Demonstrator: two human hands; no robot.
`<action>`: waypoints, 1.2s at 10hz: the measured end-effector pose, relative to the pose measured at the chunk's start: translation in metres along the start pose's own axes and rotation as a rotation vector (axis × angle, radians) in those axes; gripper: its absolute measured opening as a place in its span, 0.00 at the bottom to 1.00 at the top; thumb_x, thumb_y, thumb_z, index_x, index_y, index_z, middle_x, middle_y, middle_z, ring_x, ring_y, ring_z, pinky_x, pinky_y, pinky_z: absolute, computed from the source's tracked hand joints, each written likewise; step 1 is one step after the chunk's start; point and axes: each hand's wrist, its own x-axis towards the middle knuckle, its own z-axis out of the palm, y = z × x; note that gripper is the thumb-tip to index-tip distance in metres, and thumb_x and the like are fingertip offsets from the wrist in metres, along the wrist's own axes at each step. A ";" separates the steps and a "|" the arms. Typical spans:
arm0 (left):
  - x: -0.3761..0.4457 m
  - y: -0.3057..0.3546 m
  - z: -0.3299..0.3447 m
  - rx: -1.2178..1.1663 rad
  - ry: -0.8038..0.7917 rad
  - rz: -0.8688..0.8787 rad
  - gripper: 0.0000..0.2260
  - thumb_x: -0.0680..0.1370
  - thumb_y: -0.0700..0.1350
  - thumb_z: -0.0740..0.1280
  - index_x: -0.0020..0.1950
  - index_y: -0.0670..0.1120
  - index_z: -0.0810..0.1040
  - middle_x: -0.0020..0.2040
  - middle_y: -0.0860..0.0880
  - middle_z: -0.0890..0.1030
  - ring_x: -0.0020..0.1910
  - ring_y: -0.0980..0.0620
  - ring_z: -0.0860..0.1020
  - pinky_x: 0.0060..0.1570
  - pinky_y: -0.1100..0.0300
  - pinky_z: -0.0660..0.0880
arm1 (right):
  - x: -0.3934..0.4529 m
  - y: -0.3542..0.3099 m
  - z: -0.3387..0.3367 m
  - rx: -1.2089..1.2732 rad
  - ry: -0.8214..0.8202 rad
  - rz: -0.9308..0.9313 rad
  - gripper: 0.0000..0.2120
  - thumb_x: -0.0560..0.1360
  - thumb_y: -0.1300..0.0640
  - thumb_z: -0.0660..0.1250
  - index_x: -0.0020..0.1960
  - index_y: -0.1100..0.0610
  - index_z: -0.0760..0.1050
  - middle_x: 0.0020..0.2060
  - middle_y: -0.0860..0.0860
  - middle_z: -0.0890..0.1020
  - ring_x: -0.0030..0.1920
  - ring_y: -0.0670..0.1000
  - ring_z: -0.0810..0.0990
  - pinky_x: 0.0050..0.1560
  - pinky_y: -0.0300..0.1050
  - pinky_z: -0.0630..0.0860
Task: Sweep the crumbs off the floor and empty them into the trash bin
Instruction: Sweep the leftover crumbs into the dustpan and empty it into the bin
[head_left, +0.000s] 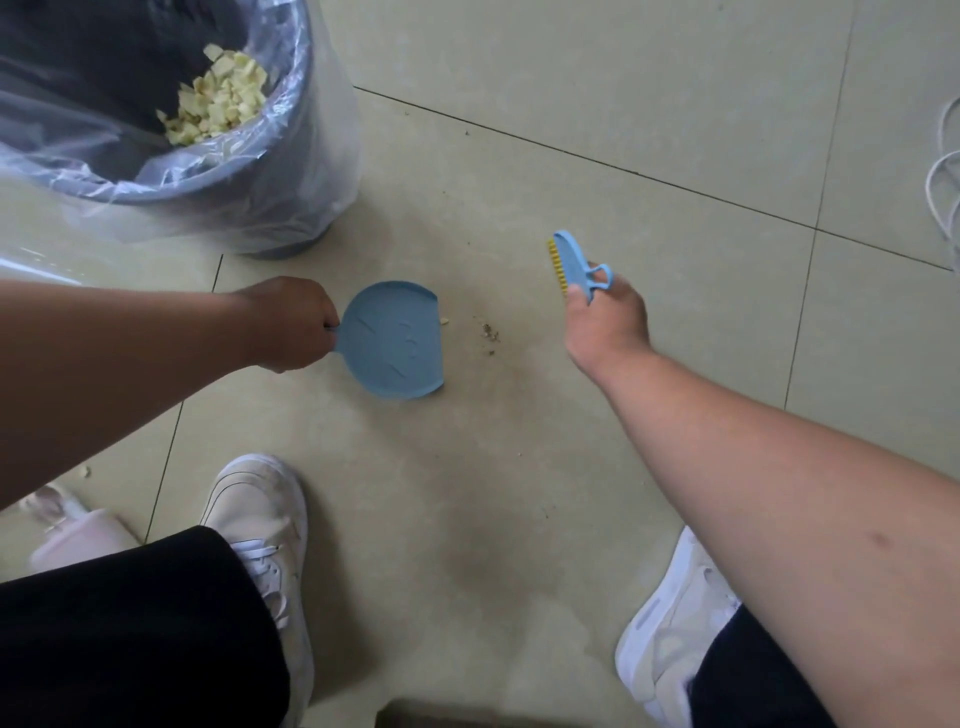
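You're mid-sweep: left fingers (311, 332) clamp the dustpan (392, 340), right fingers (576, 299) the brush (569, 262); next, sweep the crumbs (489, 333) between them panward.

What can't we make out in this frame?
Head view, the only one:
- Dustpan handle: hidden inside the left hand.
- Dustpan's inside: its underside faces the camera.
- Brush grip: covered by the right hand.
- Crumbs: too small to identify.
- Trash bin: cut off by the top-left edge.
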 end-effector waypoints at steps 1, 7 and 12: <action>-0.001 0.001 -0.002 0.007 -0.008 -0.004 0.16 0.81 0.47 0.66 0.36 0.42 0.83 0.32 0.43 0.85 0.27 0.44 0.85 0.34 0.56 0.84 | 0.013 0.006 -0.004 -0.041 -0.016 0.038 0.11 0.82 0.59 0.61 0.60 0.61 0.79 0.55 0.60 0.81 0.55 0.60 0.79 0.47 0.39 0.65; -0.005 0.017 -0.005 -0.058 -0.069 -0.157 0.07 0.81 0.43 0.68 0.50 0.43 0.86 0.40 0.47 0.87 0.32 0.51 0.85 0.29 0.64 0.79 | -0.089 -0.057 0.086 0.105 -0.330 -0.110 0.19 0.77 0.59 0.62 0.65 0.50 0.80 0.51 0.59 0.79 0.50 0.62 0.80 0.51 0.52 0.78; -0.008 -0.007 0.005 0.058 -0.036 -0.076 0.09 0.84 0.42 0.64 0.53 0.45 0.84 0.47 0.44 0.86 0.43 0.45 0.86 0.38 0.60 0.81 | -0.034 -0.013 0.034 0.013 0.059 0.088 0.13 0.81 0.58 0.62 0.61 0.62 0.79 0.57 0.63 0.81 0.58 0.63 0.80 0.58 0.49 0.72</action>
